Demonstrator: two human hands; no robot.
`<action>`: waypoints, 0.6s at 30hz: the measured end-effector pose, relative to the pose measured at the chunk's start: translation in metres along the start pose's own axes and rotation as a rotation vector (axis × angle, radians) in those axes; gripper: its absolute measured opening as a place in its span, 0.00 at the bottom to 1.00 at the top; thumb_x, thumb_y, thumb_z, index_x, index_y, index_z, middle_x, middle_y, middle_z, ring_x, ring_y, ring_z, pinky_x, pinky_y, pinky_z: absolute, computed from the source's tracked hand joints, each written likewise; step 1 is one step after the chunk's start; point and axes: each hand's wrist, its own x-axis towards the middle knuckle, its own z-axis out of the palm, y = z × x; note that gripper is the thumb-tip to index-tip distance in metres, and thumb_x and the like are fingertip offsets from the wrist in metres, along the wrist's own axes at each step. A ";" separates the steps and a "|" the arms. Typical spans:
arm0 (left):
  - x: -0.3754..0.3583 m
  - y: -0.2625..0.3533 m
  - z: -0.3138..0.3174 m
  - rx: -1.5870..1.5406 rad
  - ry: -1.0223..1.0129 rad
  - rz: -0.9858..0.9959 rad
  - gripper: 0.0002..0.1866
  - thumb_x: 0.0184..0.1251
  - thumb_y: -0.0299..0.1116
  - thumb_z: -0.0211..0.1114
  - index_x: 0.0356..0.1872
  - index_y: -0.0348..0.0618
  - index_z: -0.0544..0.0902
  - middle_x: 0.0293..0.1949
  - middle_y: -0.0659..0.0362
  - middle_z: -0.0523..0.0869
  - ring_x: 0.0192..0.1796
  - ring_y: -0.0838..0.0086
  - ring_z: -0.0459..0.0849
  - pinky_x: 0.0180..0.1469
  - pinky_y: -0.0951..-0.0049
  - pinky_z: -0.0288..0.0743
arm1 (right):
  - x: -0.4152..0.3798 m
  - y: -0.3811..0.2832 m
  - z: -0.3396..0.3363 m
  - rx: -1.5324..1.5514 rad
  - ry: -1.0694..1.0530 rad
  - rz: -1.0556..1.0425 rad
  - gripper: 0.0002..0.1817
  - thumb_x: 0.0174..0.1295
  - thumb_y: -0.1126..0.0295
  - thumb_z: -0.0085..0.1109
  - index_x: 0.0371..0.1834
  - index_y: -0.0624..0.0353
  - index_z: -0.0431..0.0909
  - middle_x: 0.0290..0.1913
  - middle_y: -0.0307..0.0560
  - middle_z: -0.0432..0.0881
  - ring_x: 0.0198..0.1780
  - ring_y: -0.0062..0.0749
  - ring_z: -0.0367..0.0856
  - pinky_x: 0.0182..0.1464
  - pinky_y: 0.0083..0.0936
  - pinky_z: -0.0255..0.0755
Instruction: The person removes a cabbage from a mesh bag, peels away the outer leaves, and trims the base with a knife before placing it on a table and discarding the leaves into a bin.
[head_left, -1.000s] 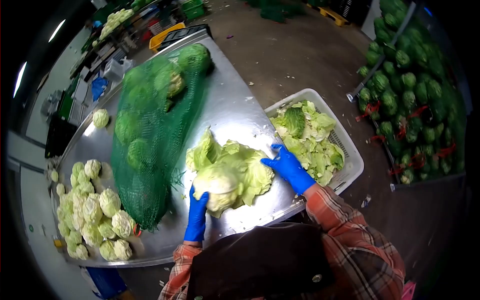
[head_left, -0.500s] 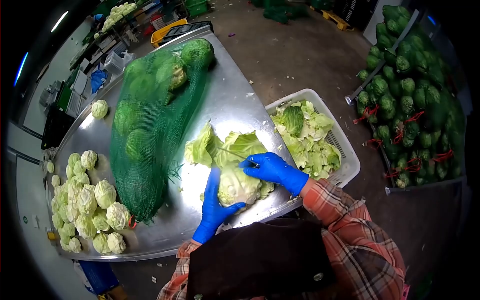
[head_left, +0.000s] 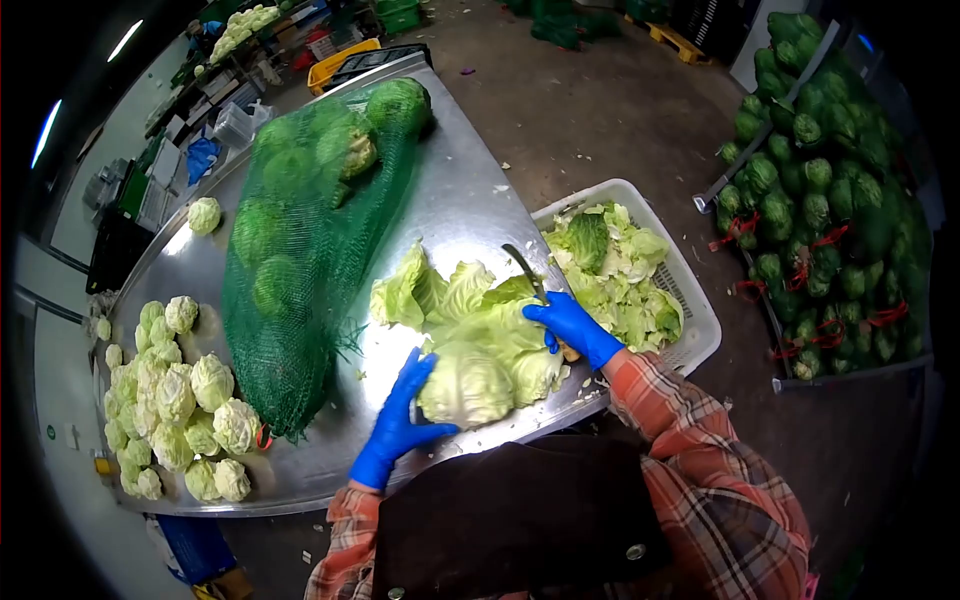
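Left hand [head_left: 398,420]: wide, thumb and fingers spread against the left side of a cabbage [head_left: 465,385]. Right hand [head_left: 575,328]: closed round the handle of a knife [head_left: 524,265], curved dark blade pointing away from the body, bit of handle showing below the fist.

Cabbage sat on the metal surface [head_left: 465,170] by the near edge, toward the near right corner. Big loose leaves [head_left: 408,288] fanned out on its far side and right; couldn't tell which were attached. Right hand was just beside the leaves, at the right edge.

Green net bag [head_left: 300,345] lay lengthwise down the middle of the surface, whole heads visible through the mesh, mostly toward the far end. Pile of pale heads [head_left: 175,395] took up the near left corner; one lone head [head_left: 204,215] sat apart by the left edge. Small red tie [head_left: 264,437] at the bag's near tip, next to the pile.

White crate [head_left: 692,290] stood just past the right edge, loaded with leaf scraps [head_left: 615,290]. Farther right: rack of netted green cabbages [head_left: 818,215] with red ties. Beyond the far end: yellow crate [head_left: 320,75] beside a dark one.
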 end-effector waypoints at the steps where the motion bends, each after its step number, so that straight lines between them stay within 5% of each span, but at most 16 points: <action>1: -0.006 0.000 -0.008 0.015 -0.012 -0.070 0.60 0.32 0.48 0.84 0.71 0.45 0.60 0.72 0.41 0.56 0.73 0.50 0.57 0.70 0.57 0.59 | 0.000 -0.002 0.000 -0.017 0.015 0.007 0.21 0.60 0.58 0.61 0.48 0.64 0.75 0.22 0.43 0.75 0.15 0.27 0.72 0.15 0.26 0.66; 3: 0.002 0.033 0.000 0.160 0.197 0.065 0.63 0.32 0.58 0.80 0.73 0.49 0.56 0.73 0.42 0.51 0.72 0.46 0.57 0.67 0.48 0.60 | -0.007 -0.005 0.006 -0.048 0.038 0.038 0.17 0.60 0.58 0.61 0.38 0.63 0.75 0.19 0.42 0.73 0.15 0.27 0.73 0.16 0.26 0.68; 5: 0.016 0.077 0.015 0.603 -0.025 -0.146 0.60 0.37 0.63 0.75 0.73 0.53 0.56 0.74 0.46 0.52 0.74 0.48 0.54 0.65 0.37 0.53 | -0.001 0.001 0.009 -0.052 0.052 -0.005 0.18 0.60 0.58 0.61 0.39 0.63 0.73 0.20 0.44 0.74 0.16 0.29 0.74 0.16 0.27 0.68; 6: 0.011 0.049 0.025 0.697 -0.026 -0.142 0.58 0.40 0.65 0.71 0.73 0.55 0.56 0.74 0.50 0.53 0.75 0.49 0.52 0.63 0.31 0.47 | -0.002 0.000 0.009 -0.047 0.066 -0.021 0.19 0.60 0.57 0.62 0.39 0.64 0.73 0.20 0.45 0.74 0.16 0.29 0.74 0.16 0.27 0.68; 8: 0.008 0.041 -0.003 0.490 -0.036 -0.157 0.61 0.35 0.58 0.78 0.73 0.49 0.56 0.73 0.41 0.51 0.72 0.45 0.57 0.65 0.42 0.57 | 0.001 0.001 -0.001 -0.052 0.078 0.021 0.20 0.60 0.56 0.63 0.40 0.64 0.73 0.23 0.46 0.76 0.17 0.30 0.75 0.16 0.28 0.69; 9: 0.000 0.029 -0.021 0.337 -0.038 -0.152 0.62 0.33 0.56 0.80 0.73 0.47 0.56 0.73 0.38 0.50 0.71 0.44 0.59 0.66 0.47 0.60 | -0.007 -0.012 -0.007 -0.084 0.072 0.142 0.23 0.61 0.57 0.60 0.53 0.61 0.72 0.32 0.49 0.79 0.24 0.30 0.77 0.22 0.25 0.71; 11: -0.022 -0.003 -0.036 0.230 0.041 -0.173 0.66 0.31 0.48 0.84 0.73 0.39 0.52 0.72 0.37 0.49 0.71 0.47 0.59 0.70 0.56 0.59 | -0.008 -0.011 -0.012 -0.342 0.244 -0.125 0.27 0.61 0.57 0.60 0.59 0.62 0.70 0.38 0.54 0.81 0.30 0.35 0.80 0.30 0.30 0.76; 12: -0.032 -0.023 -0.037 0.120 0.060 -0.172 0.65 0.33 0.45 0.84 0.73 0.39 0.51 0.72 0.39 0.52 0.71 0.50 0.60 0.70 0.57 0.60 | 0.005 0.009 -0.010 -0.681 0.528 -0.671 0.28 0.63 0.56 0.58 0.62 0.61 0.68 0.42 0.57 0.81 0.34 0.39 0.82 0.38 0.34 0.78; 14: -0.037 -0.031 -0.040 -0.126 0.100 -0.229 0.63 0.36 0.40 0.83 0.73 0.40 0.50 0.71 0.44 0.56 0.71 0.55 0.62 0.70 0.59 0.60 | 0.012 -0.002 0.024 -0.506 0.387 -0.655 0.25 0.64 0.55 0.55 0.58 0.61 0.70 0.39 0.55 0.81 0.32 0.37 0.81 0.37 0.35 0.77; 17: -0.030 -0.021 -0.043 -0.471 0.182 -0.375 0.59 0.40 0.34 0.81 0.73 0.41 0.50 0.69 0.50 0.61 0.69 0.61 0.64 0.69 0.62 0.61 | -0.008 -0.047 0.089 -0.087 -0.200 -0.030 0.18 0.67 0.55 0.50 0.47 0.60 0.72 0.31 0.51 0.78 0.27 0.33 0.77 0.30 0.33 0.76; 18: -0.029 -0.022 -0.046 -0.545 0.214 -0.418 0.58 0.41 0.33 0.81 0.73 0.41 0.51 0.69 0.51 0.63 0.69 0.62 0.65 0.69 0.63 0.62 | -0.001 -0.041 0.109 -0.064 -0.300 0.034 0.17 0.68 0.55 0.48 0.43 0.59 0.71 0.29 0.50 0.77 0.25 0.32 0.76 0.27 0.32 0.74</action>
